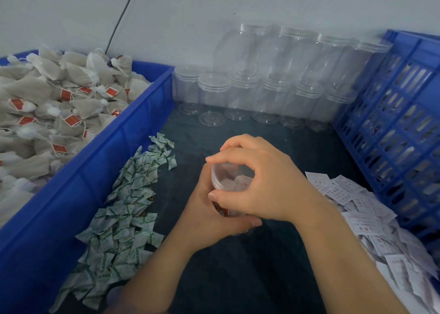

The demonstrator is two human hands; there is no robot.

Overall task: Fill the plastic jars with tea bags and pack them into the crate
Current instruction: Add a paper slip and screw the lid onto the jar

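Observation:
A clear plastic jar [229, 182] with tea bags inside sits between both hands at the table's middle. My left hand [209, 216] grips the jar's body from below and the left. My right hand [257, 180] curls over its clear lid, thumb and fingers around the rim. Most of the jar is hidden by the hands. A blue bin [114, 152] on the left is heaped with tea bags [47, 113] bearing red tags. A blue slatted crate [400, 128] stands on the right.
Several empty lidded clear jars [262, 94] are stacked in two rows against the back wall. Green-printed sachets [123, 209] lie in a pile beside the bin. White sachets with red print [371, 218] lie heaped by the crate. The tabletop [250, 278] is dark.

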